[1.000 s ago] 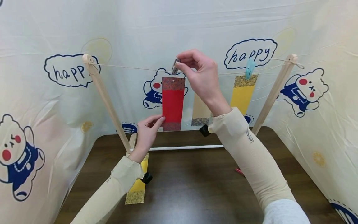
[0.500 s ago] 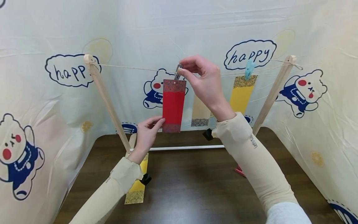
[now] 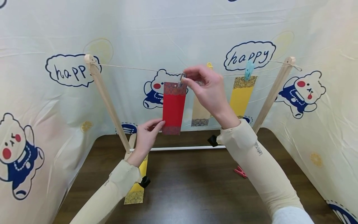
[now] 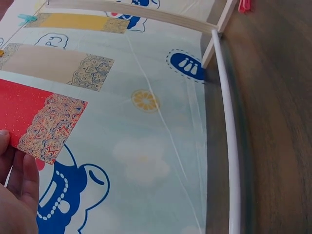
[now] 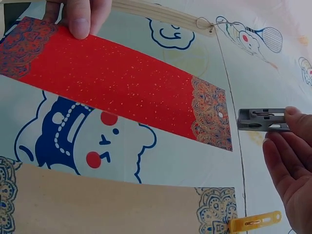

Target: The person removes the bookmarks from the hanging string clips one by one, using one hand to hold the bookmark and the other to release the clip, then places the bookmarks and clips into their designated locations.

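Note:
My left hand (image 3: 146,135) pinches the lower left edge of a red paper strip (image 3: 174,107) with patterned ends, held upright just below the string (image 3: 126,67). In the right wrist view, the strip has a small hole in its top end. My right hand (image 3: 208,88) pinches a grey clothespin (image 5: 263,120) between thumb and fingers. Its tip is at the string in that view, apart from the strip's top edge. In the head view the clothespin overlaps the strip's upper right corner.
A beige strip (image 5: 107,207) hangs from a yellow clothespin (image 5: 256,222), a yellow strip (image 3: 242,96) from a teal one (image 3: 249,71). Wooden posts (image 3: 107,102) and a white rod (image 3: 184,148) frame them. Another yellow strip (image 3: 134,196) and a pink clothespin (image 3: 240,171) lie on the table.
My right hand has moved down and right with the grey clothespin, from above the strip to its upper right corner. The red strip has come slightly lower with my left hand.

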A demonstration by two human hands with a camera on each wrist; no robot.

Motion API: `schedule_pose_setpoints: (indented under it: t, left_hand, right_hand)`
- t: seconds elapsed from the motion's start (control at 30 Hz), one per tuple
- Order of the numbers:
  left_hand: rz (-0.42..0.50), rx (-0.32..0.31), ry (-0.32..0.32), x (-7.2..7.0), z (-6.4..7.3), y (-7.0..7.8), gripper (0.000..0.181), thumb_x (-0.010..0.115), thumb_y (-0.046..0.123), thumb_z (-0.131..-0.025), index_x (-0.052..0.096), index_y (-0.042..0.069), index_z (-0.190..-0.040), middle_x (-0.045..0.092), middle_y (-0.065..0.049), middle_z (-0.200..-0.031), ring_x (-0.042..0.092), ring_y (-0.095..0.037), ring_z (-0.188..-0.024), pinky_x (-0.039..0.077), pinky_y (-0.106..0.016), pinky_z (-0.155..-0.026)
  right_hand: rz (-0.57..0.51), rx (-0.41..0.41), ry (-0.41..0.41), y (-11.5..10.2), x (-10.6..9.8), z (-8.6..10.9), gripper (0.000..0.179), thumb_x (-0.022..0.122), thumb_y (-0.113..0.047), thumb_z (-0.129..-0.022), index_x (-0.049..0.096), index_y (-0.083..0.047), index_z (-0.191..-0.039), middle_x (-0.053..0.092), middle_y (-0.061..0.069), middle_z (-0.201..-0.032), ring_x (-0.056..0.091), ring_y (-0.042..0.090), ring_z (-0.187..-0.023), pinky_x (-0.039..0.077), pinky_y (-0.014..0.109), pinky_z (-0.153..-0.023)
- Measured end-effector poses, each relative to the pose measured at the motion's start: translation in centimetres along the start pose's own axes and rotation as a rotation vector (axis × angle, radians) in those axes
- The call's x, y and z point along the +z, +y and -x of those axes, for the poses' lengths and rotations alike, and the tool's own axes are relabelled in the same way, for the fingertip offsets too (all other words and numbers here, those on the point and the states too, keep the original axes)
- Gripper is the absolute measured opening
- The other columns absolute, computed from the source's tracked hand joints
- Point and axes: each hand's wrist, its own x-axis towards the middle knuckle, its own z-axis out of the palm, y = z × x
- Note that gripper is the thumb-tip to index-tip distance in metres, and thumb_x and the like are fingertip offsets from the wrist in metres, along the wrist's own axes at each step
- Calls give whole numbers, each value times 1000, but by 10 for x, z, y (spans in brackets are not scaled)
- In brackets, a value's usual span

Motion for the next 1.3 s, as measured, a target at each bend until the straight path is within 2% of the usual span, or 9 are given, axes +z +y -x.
schedule_pose_setpoints:
  t: [0.57, 0.7, 0.93, 1.3]
  left_hand:
    - [-30, -52, 13, -8, 12, -2, 27, 74, 22, -99, 78, 6, -120, 76, -15, -115, 69, -19, -93, 62, -32, -85]
    - [-38, -61, 14, -8, 15, -3, 27, 74, 21, -99, 78, 5, -120, 76, -15, -115, 69, -18, -94, 61, -28, -85]
    - [-49, -81, 14, -7, 21, -6, 26, 74, 21, -99, 78, 5, -119, 76, -16, -114, 69, -15, -92, 59, -21, -83]
    - [-34, -54, 10, -3, 26, -9, 23, 77, 16, -96, 79, 3, -115, 76, -19, -111, 70, -12, -89, 59, -20, -82]
  right_hand:
    - [29, 50, -34, 0, -9, 22, 27, 79, -9, -93, 74, -3, -120, 76, 5, -110, 70, 12, -96, 57, 29, -93]
    - [34, 42, -43, 0, -10, 27, 28, 79, -8, -93, 74, -3, -120, 76, 7, -110, 71, 13, -96, 57, 30, -94]
    - [61, 76, -56, 4, -15, 39, 30, 80, -9, -92, 74, -4, -121, 76, 6, -111, 70, 12, -97, 57, 29, -93]
    - [79, 133, -83, 9, -25, 57, 32, 81, -11, -91, 74, -6, -122, 75, 4, -111, 70, 12, -99, 56, 34, -94]
